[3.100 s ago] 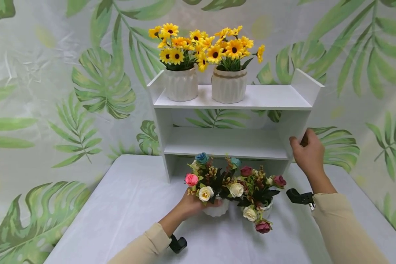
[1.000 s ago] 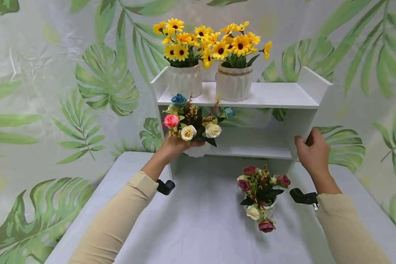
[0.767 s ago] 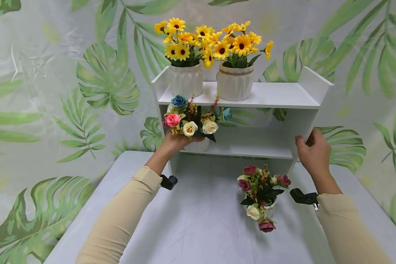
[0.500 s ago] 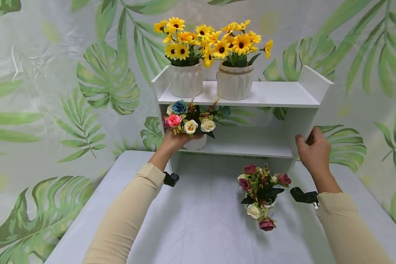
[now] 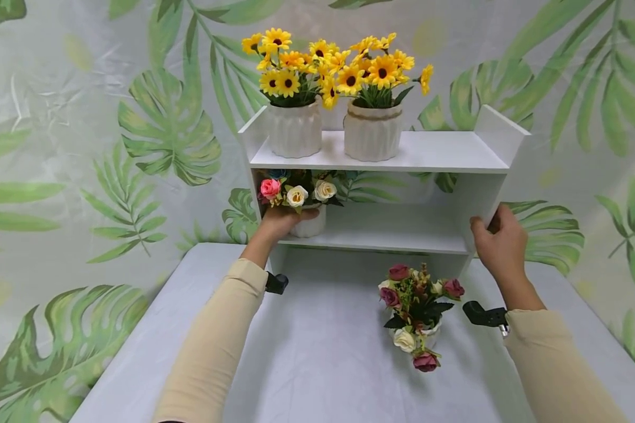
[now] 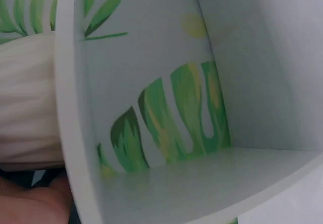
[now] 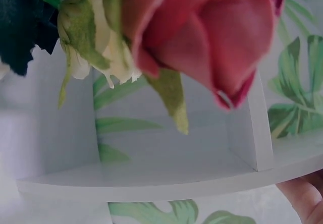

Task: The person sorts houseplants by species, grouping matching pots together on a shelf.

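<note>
My left hand (image 5: 283, 222) holds a white ribbed flower pot (image 5: 312, 224) of pink, cream and blue artificial roses at the left end of the middle shelf (image 5: 386, 232). Its blue blooms are mostly hidden behind the top board. In the left wrist view, the pot (image 6: 25, 103) shows beyond a shelf board, with part of the hand (image 6: 35, 204) below it. My right hand (image 5: 501, 244) grips the right side panel (image 5: 478, 200) of the white shelf unit; its fingers are mostly hidden behind the panel. Fingers of that hand (image 7: 305, 199) show in the right wrist view's corner.
Two white pots of yellow sunflowers, left (image 5: 295, 132) and right (image 5: 373, 134), stand on the top shelf (image 5: 439, 150). A pot of dark red and cream roses (image 5: 418, 311) stands on the white-covered table (image 5: 317, 364) before the unit. A leaf-patterned backdrop (image 5: 169, 129) hangs behind.
My left hand has lifted the pink, cream and blue rose pot from the table, then moved it back and in under the top board onto the middle shelf. My right hand keeps its grip.
</note>
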`<state>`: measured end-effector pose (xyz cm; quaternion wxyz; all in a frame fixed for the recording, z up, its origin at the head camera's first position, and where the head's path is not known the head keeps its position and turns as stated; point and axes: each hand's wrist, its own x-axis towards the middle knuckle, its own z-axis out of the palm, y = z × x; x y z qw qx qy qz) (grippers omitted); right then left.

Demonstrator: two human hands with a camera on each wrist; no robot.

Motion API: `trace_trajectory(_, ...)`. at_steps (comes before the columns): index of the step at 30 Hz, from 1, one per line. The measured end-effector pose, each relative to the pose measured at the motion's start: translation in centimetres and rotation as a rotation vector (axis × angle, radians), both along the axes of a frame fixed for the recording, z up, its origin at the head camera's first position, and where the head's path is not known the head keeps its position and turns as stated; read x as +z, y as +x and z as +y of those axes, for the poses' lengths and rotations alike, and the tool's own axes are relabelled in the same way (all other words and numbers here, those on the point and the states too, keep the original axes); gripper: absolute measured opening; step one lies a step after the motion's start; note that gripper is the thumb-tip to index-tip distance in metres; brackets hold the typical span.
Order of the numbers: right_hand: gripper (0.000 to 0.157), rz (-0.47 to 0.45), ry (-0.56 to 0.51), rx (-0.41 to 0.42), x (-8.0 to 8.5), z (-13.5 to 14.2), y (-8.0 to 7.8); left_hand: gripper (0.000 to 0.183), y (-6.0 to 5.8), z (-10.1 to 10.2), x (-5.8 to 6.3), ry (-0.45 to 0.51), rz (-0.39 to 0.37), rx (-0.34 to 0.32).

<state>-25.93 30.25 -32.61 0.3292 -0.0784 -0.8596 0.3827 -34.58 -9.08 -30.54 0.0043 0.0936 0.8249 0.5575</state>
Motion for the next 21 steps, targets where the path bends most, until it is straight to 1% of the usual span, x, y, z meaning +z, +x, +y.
trace_trajectory(4, 0.044, 0.008, -0.006, 0.003, 0.1, 0.0, 0.0, 0.089, -0.2, 0.0, -0.7, 0.055, -0.006, -0.017)
trace_trajectory(7, 0.045, -0.008, -0.015, 0.002, 0.0, 0.0, 0.0, 0.089, -0.1, 0.2, -1.3, 0.103, 0.013, -0.020)
trace_trajectory(10, 0.046, -0.015, -0.020, -0.003, -0.1, 0.1, 0.1, 0.086, 0.2, 0.3, -1.8, 0.124, 0.051, -0.007)
trace_trajectory(12, 0.045, -0.013, -0.018, -0.006, -0.1, 0.1, 0.1, 0.087, 0.6, 0.4, -2.1, 0.106, 0.078, 0.018)
trace_trajectory(15, 0.045, -0.007, -0.015, -0.006, -0.1, 0.0, 0.1, 0.093, 1.3, 0.6, -2.4, 0.081, 0.118, 0.066)
trace_trajectory(18, 0.044, -0.006, -0.018, -0.007, -0.1, -0.1, 0.1, 0.097, 2.2, 0.7, -2.9, 0.046, 0.166, 0.131)
trace_trajectory(20, 0.044, -0.003, -0.019, -0.009, 0.0, -0.2, 0.1, 0.095, 2.9, 0.8, -3.5, 0.023, 0.228, 0.172)
trace_trajectory(21, 0.044, -0.003, -0.018, -0.009, 0.0, -0.2, 0.0, 0.094, 3.2, 0.8, -3.8, -0.001, 0.276, 0.195)
